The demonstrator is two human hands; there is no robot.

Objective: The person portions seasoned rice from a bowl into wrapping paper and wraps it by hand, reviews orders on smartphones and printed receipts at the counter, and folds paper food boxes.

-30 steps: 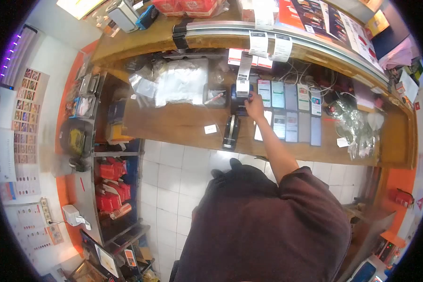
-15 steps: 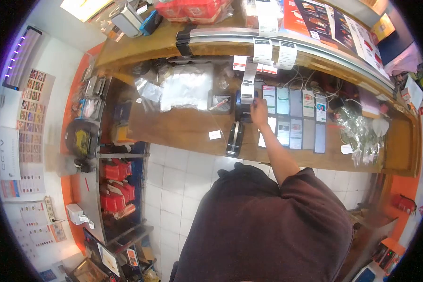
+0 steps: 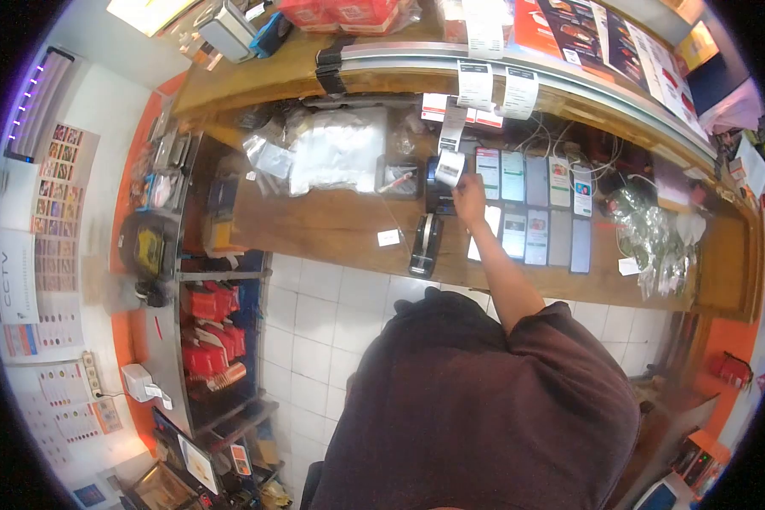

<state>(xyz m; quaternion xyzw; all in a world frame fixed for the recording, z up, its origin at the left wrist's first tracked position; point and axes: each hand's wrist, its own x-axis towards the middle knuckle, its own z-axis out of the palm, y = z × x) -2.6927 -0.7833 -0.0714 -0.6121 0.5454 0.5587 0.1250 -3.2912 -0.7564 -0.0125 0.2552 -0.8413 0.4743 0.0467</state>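
My right hand [image 3: 468,202] reaches over the counter to a small dark receipt printer [image 3: 438,197]. Its fingers are closed at the lower right edge of a printed paper receipt [image 3: 451,168], which tilts above the printer; the exact grip is partly hidden. A further strip of receipt paper [image 3: 453,127] runs up behind it toward the shelf edge. Just below the printer stands a black tape dispenser [image 3: 426,245]. Right of the hand, several phones [image 3: 536,183] with mostly lit screens lie in two rows, and my forearm covers part of the lower row. My left hand is out of view.
On the wooden counter [image 3: 331,225] a plastic-wrapped pale package [image 3: 340,157] lies left, beside a small tray [image 3: 399,180] with a pen. Clear plastic packets [image 3: 654,238] heap at the right. Receipts [image 3: 519,92] hang from the raised shelf. White cables [image 3: 561,136] run behind the phones.
The receipt by my right hand has gone from hanging nearly straight to tilting, its lower end lifted slightly up and right. My right hand stays almost in place.
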